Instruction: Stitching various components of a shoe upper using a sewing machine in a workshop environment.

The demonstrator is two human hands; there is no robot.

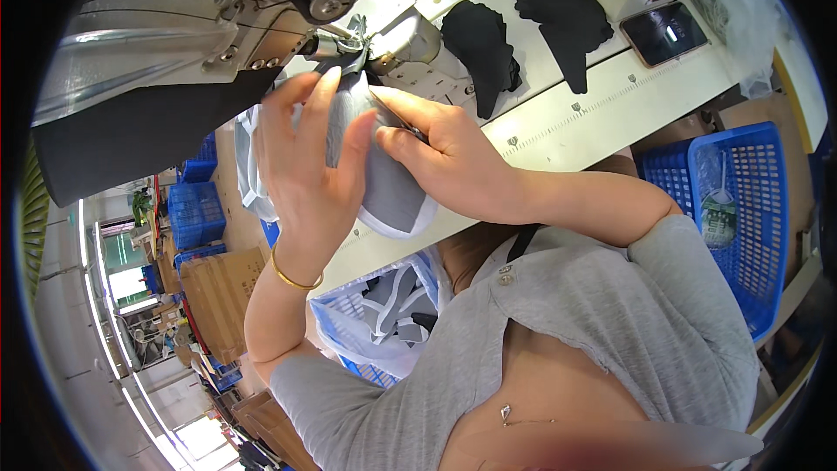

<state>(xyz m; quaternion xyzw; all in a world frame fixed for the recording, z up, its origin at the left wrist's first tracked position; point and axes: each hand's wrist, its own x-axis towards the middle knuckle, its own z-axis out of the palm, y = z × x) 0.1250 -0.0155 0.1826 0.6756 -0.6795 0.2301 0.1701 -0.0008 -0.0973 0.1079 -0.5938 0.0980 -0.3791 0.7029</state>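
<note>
Grey shirt point(575, 288) foremost, we're holding the left grip point(305, 161) apart over grey fabric point(392, 187) (running lengthwise from machine point(161, 44) toward us), right grip point(458, 157) clamping a slim dark tool point(418, 133) alongside.

Your tabletop point(558, 131) carries two black fabric bundles point(478, 48) point(571, 13) and one phone point(664, 33); you have two hands point(307, 157) point(462, 157) and one bangle point(291, 281).

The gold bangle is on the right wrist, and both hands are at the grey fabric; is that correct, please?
Not quite: the head view shows the gold bangle on the left wrist. The left hand and right hand are at the grey fabric.
</note>
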